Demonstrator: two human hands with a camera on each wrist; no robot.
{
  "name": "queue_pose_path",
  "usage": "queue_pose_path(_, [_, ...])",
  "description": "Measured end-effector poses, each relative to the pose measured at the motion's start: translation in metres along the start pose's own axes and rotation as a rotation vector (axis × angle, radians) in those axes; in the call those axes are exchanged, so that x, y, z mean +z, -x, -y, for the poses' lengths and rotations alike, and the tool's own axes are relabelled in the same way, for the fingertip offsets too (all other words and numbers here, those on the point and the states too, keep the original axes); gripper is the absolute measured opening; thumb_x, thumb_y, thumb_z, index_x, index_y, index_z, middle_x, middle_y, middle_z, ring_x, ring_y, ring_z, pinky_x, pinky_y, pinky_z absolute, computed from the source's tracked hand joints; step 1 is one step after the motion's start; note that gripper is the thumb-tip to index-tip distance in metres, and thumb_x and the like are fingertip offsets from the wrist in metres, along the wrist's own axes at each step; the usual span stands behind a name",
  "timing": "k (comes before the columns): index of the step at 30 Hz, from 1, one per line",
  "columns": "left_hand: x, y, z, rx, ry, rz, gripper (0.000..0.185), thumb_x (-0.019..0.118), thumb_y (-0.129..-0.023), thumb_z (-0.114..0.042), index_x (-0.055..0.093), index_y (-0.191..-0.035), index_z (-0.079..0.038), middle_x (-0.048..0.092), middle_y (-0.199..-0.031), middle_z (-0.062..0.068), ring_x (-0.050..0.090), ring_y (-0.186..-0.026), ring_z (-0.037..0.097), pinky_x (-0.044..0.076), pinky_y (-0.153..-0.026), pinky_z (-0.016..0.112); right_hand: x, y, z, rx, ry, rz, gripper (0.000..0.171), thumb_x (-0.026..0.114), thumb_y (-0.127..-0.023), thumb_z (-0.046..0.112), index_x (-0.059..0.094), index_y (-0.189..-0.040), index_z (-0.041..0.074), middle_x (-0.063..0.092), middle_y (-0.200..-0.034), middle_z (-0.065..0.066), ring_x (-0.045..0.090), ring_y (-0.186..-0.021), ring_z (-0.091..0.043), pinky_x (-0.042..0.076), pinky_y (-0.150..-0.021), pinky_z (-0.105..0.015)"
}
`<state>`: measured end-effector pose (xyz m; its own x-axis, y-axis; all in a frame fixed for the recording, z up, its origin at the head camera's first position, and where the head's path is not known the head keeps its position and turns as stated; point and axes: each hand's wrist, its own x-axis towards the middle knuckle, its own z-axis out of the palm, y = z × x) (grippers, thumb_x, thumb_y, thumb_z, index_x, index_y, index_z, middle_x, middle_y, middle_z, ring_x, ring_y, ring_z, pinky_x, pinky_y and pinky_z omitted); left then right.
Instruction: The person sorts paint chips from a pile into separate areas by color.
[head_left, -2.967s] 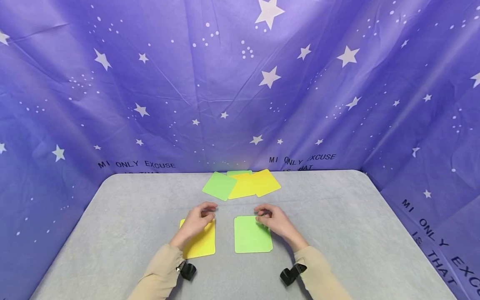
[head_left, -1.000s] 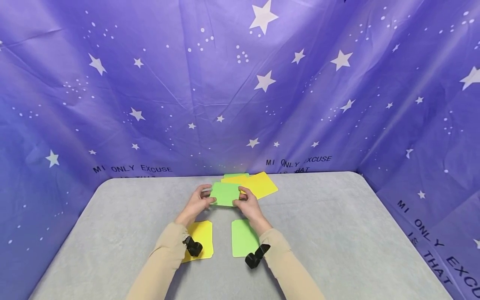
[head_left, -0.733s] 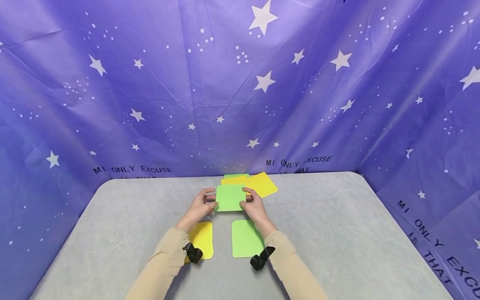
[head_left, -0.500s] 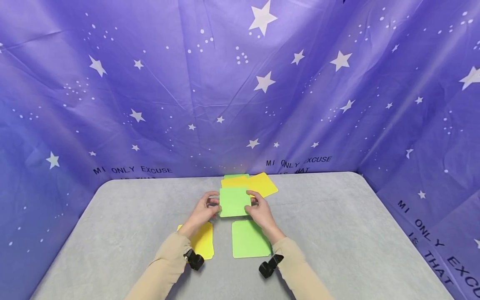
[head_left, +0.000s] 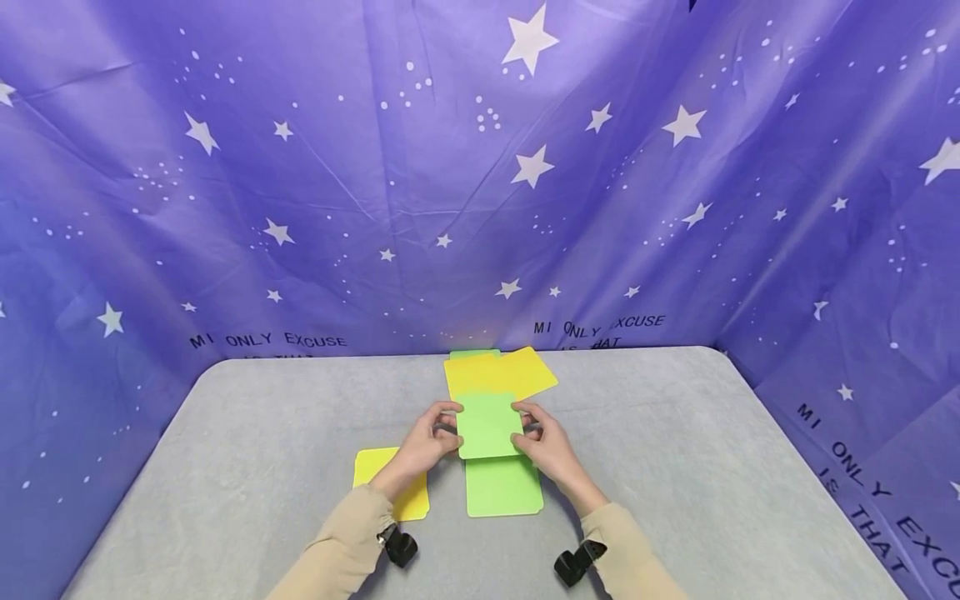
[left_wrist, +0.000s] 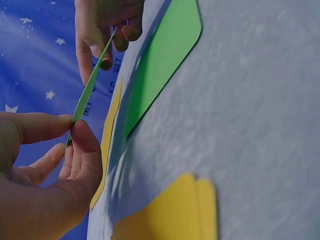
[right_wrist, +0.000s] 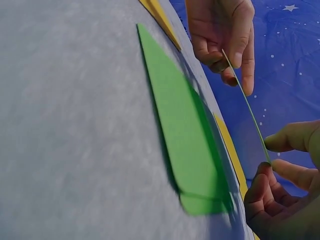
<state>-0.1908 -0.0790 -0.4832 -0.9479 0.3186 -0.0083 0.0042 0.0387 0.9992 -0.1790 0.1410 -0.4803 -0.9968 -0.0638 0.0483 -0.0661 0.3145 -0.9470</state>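
A thin green square card (head_left: 491, 427) with rounded corners is held up between both hands. My left hand (head_left: 427, 440) pinches its left edge between thumb and fingers, and my right hand (head_left: 547, 439) pinches the right edge the same way. Seen edge-on in the right wrist view, the held card (right_wrist: 251, 114) is raised above the table. Nearer to me, a small green card stack (head_left: 504, 492) lies flat, its far part covered by the held card in the head view. Under my left wrist is a yellow card stack (head_left: 372, 463), partly hidden by the forearm.
Behind the held card, overlapping yellow cards (head_left: 528, 372) lie near the table's far edge, with a green card (head_left: 474, 353) peeking out beyond them. The grey table (head_left: 675, 467) ends at a purple star-patterned cloth (head_left: 480, 192).
Both hands reached to the far pile and took the green card from its left side. Over the last second they have brought it nearer and to the right, over the green stack's far edge.
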Motion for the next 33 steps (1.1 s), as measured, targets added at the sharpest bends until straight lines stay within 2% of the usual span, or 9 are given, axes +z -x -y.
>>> queue_pose_path(6, [0.009, 0.007, 0.002, -0.011, -0.001, -0.001, 0.055, 0.059, -0.082, 0.009, 0.04, -0.133, 0.009, 0.049, -0.108, 0.026, 0.061, -0.08, 0.021, 0.051, -0.071, 0.031, -0.009, 0.01, -0.004, -0.049, 0.048, 0.015, 0.044, 0.065, -0.081, -0.007, 0.058, -0.125, -0.004, 0.053, -0.099, -0.017, 0.042, -0.064, -0.013, 0.037, -0.056, -0.022])
queue_pose_path(10, [0.015, 0.013, 0.004, -0.008, -0.005, -0.001, 0.056, 0.059, -0.082, 0.008, 0.038, -0.135, 0.009, 0.051, -0.11, 0.027, 0.062, -0.083, 0.023, 0.052, -0.073, 0.031, -0.015, 0.016, -0.006, -0.064, 0.094, 0.035, 0.044, 0.066, -0.082, -0.005, 0.058, -0.125, -0.003, 0.053, -0.097, -0.015, 0.043, -0.065, -0.013, 0.036, -0.056, -0.023])
queue_pose_path(17, [0.022, 0.023, 0.008, 0.005, -0.083, 0.012, 0.056, 0.062, -0.083, 0.005, 0.04, -0.134, 0.008, 0.051, -0.107, 0.021, 0.062, -0.08, 0.016, 0.049, -0.069, 0.025, -0.022, 0.028, -0.007, -0.076, 0.141, 0.086, 0.047, 0.067, -0.081, -0.006, 0.057, -0.126, -0.005, 0.053, -0.093, -0.013, 0.043, -0.062, -0.011, 0.036, -0.055, -0.022])
queue_pose_path(21, [0.025, 0.031, 0.011, 0.013, -0.125, 0.01, 0.056, 0.064, -0.081, 0.004, 0.043, -0.132, 0.009, 0.052, -0.106, 0.017, 0.06, -0.077, 0.015, 0.047, -0.066, 0.023, -0.026, 0.036, -0.01, -0.092, 0.196, 0.129, 0.048, 0.069, -0.081, -0.004, 0.056, -0.127, -0.005, 0.052, -0.092, -0.011, 0.044, -0.063, -0.009, 0.037, -0.054, -0.021])
queue_pose_path(22, [0.027, 0.034, 0.006, 0.011, -0.135, 0.011, 0.056, 0.064, -0.08, 0.005, 0.043, -0.132, 0.01, 0.052, -0.105, 0.017, 0.06, -0.077, 0.016, 0.047, -0.065, 0.023, -0.027, 0.038, -0.01, -0.098, 0.204, 0.14, 0.048, 0.07, -0.081, -0.003, 0.055, -0.127, -0.005, 0.052, -0.092, -0.01, 0.044, -0.063, -0.009, 0.037, -0.054, -0.021])
queue_pose_path(25, [0.029, 0.04, 0.007, 0.014, -0.181, 0.016, 0.054, 0.066, -0.08, 0.004, 0.046, -0.129, 0.01, 0.052, -0.104, 0.013, 0.06, -0.077, 0.016, 0.047, -0.064, 0.023, -0.028, 0.043, -0.011, -0.105, 0.224, 0.163, 0.049, 0.071, -0.081, -0.001, 0.055, -0.127, -0.007, 0.051, -0.091, -0.008, 0.044, -0.064, -0.008, 0.038, -0.055, -0.021])
queue_pose_path(33, [0.032, 0.049, 0.011, 0.029, -0.274, 0.048, 0.054, 0.07, -0.076, 0.003, 0.05, -0.126, 0.011, 0.054, -0.099, 0.01, 0.06, -0.075, 0.015, 0.048, -0.063, 0.024, -0.03, 0.057, -0.011, -0.137, 0.314, 0.178, 0.047, 0.075, -0.078, 0.003, 0.059, -0.122, -0.006, 0.051, -0.094, -0.008, 0.046, -0.065, -0.005, 0.041, -0.056, -0.02])
